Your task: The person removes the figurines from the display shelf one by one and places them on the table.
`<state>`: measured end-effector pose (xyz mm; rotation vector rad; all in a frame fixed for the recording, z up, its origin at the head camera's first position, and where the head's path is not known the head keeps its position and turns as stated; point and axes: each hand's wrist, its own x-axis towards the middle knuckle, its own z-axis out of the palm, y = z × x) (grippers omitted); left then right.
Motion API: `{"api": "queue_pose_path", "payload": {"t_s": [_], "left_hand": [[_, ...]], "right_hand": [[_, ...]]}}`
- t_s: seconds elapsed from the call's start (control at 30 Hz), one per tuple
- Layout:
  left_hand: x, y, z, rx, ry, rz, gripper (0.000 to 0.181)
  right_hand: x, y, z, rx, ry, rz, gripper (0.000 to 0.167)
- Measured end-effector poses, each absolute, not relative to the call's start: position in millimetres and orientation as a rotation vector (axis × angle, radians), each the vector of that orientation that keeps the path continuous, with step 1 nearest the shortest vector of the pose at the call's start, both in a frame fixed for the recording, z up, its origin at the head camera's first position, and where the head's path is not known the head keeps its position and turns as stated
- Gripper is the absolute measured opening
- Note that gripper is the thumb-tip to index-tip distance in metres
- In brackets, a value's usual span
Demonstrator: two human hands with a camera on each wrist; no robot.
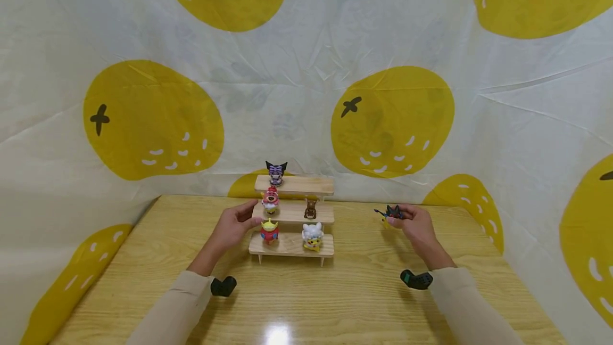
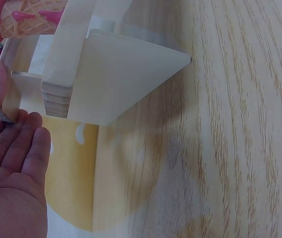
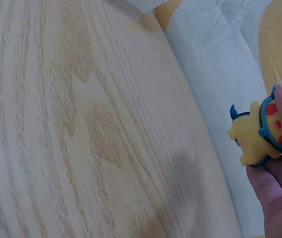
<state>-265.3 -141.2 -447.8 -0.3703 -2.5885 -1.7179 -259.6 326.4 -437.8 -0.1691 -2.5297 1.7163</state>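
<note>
At the left end of a three-tier wooden display stand (image 1: 287, 249), my left hand (image 1: 233, 225) has its thumb and loosely bent fingers about the middle tier. Whether it touches the wood I cannot tell. My right hand (image 1: 415, 227) pinches a small yellow figurine (image 3: 254, 136) with red cheeks and a dark blue hooded costume, held up to the right of the stand. A black-eared purple figurine (image 1: 276, 173) stands on the top tier. The middle tier carries a pink bear figurine (image 1: 270, 201) and a brown figurine (image 1: 311, 209). Below are a red-and-green alien figurine (image 1: 270, 233) and a white-hooded yellow figurine (image 1: 312, 237).
The stand rests toward the back of a wood-grain table (image 1: 306, 302). A white cloth (image 1: 287, 105) printed with big yellow fruit hangs behind and along both sides. Black devices (image 1: 224, 286) are worn at both wrists.
</note>
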Motion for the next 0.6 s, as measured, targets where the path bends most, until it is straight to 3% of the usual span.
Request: {"api": "queue_pose_path", "payload": {"t_s": [0.6], "left_hand": [[-267.3, -142.0, -450.6, -0.378, -2.591, -1.731, 0.063]], "right_hand": [[-258.1, 333.3, -445.8, -0.171, -2.539, 1.714, 0.045]]}}
